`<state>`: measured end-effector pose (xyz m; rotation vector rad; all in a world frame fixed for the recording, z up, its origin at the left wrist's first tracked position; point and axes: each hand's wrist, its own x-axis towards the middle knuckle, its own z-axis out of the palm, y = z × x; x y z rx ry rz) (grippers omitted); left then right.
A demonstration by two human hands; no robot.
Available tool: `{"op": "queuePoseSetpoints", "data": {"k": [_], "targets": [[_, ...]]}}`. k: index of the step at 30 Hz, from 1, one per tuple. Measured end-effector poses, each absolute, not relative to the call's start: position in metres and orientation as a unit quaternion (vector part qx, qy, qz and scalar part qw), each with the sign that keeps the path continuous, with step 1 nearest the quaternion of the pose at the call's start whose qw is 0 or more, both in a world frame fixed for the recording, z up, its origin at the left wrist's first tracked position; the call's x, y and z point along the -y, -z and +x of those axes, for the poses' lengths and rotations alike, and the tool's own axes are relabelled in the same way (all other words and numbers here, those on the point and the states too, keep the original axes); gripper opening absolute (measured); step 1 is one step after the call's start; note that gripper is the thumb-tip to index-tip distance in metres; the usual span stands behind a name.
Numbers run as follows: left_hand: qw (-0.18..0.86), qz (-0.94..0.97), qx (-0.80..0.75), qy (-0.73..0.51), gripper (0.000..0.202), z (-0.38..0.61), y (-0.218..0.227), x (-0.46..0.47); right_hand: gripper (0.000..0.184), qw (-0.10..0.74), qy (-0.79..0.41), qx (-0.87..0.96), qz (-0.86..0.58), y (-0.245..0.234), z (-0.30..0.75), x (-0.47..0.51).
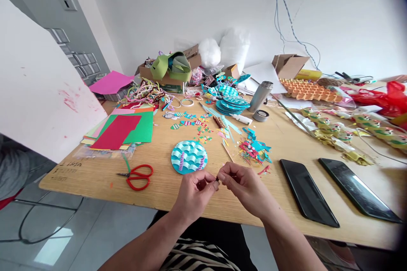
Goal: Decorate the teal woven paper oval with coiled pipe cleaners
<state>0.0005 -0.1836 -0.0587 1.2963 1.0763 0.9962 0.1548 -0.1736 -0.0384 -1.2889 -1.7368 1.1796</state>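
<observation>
My left hand (194, 192) and my right hand (243, 184) meet over the front edge of the wooden table (95, 178). Both pinch one tiny dark piece (218, 179) between their fingertips; it is too small to name. Just beyond the hands lies a round blue paper disc (188, 156) with wave patterns and two purple twists. Right of it sits a heap of small coloured paper cut-outs (254, 150).
Red scissors (137, 175) lie at the front left, beside stacked coloured paper sheets (124, 131). Two dark tablets (307, 192) (358, 188) lie at the right. A metal flask (260, 96), a tape roll (260, 115), boxes and craft clutter fill the back. A white board (34, 84) leans at left.
</observation>
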Motion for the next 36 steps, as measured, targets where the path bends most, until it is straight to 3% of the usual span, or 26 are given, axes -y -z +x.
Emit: {"op": "queuePoseSetpoints", "data": {"k": [5,11,18,23,28,36], "targets": [[0.595,0.538,-0.440,-0.403,0.023,-0.001,0.063,0.181,0.030,0.346,-0.454,0.668,-0.478,0.038,0.156,0.173],[0.569,0.545,-0.438,-0.434,0.024,-0.002,0.070,0.177,0.041,0.331,-0.494,0.645,-0.480,0.039,0.163,0.168],[0.540,0.565,-0.447,-0.435,0.021,0.000,0.069,0.179,0.030,0.340,-0.453,0.675,-0.473,0.037,0.159,0.170],[0.580,0.532,-0.443,-0.430,0.022,0.000,0.065,0.178,0.030,0.339,-0.460,0.668,-0.476,0.038,0.158,0.169],[0.686,0.378,-0.419,-0.459,0.026,-0.004,0.062,0.169,0.033,0.379,-0.460,0.623,-0.507,0.042,0.164,0.168],[0.705,0.322,-0.385,-0.501,0.024,-0.005,0.058,0.167,0.025,0.317,-0.485,0.668,-0.467,0.056,0.150,0.175]]}}
